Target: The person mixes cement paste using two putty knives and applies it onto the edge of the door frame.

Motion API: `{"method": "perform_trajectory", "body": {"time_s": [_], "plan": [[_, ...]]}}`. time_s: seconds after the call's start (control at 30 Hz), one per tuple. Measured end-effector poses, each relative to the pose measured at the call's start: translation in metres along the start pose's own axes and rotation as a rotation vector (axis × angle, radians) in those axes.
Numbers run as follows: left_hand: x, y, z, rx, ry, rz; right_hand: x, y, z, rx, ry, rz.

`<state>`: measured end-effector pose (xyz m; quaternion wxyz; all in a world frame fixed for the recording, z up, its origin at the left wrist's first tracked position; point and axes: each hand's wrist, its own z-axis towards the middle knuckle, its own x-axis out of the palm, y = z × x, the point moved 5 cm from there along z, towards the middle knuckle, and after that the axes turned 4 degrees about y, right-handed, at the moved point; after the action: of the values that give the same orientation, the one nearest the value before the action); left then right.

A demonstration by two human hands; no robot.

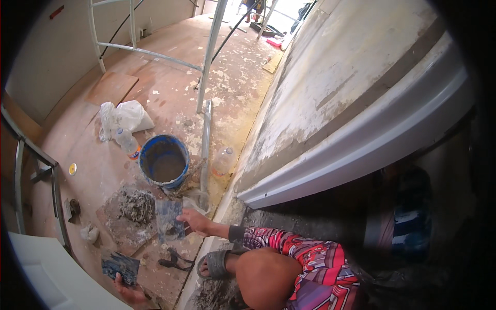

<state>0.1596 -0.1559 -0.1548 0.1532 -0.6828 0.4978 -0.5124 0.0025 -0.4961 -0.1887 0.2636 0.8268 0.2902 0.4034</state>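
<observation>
My right hand [195, 221] is closed round the handle of a wide flat trowel [169, 213], its blade smeared with grey and blurred. This blade hangs beside a heap of wet grey mortar [137, 205] lying on a flat board [118, 228]. Low on the left, my left hand [131, 294] grips the edge of a dark rectangular plate [121, 265] streaked with grey. Beyond the heap stands a blue bucket [185, 178] with grey residue inside its walls. A dark strap-like piece [175, 260] lies between the plate and my sandalled foot [213, 265].
Clear plastic bottles [223, 159] and a white sack [135, 116] lie near the bucket. A metal bar [206, 139] runs along the floor below a scaffold frame [211, 51]. A white door frame [356, 147] crosses at right. Another person [251, 9] is far off.
</observation>
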Motion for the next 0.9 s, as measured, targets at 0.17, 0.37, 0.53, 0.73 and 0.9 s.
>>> {"method": "perform_trajectory", "body": {"time_s": [0.17, 0.37, 0.53, 0.73, 0.9], "plan": [[-0.002, -0.001, 0.0, 0.002, -0.01, -0.036, 0.0, 0.001, -0.004, -0.018, -0.02, 0.013], [-0.001, -0.004, 0.002, 0.051, -0.006, -0.026, -0.007, -0.002, -0.003, -0.018, -0.017, 0.006], [-0.015, 0.0, 0.011, 0.027, -0.071, -0.065, -0.007, 0.0, -0.005, -0.03, -0.021, 0.011], [-0.025, -0.001, 0.015, 0.018, -0.087, -0.071, -0.008, 0.001, -0.005, -0.019, -0.024, -0.019], [-0.02, -0.004, 0.011, 0.02, -0.14, -0.138, -0.006, 0.004, -0.006, -0.03, -0.021, -0.005]]}}
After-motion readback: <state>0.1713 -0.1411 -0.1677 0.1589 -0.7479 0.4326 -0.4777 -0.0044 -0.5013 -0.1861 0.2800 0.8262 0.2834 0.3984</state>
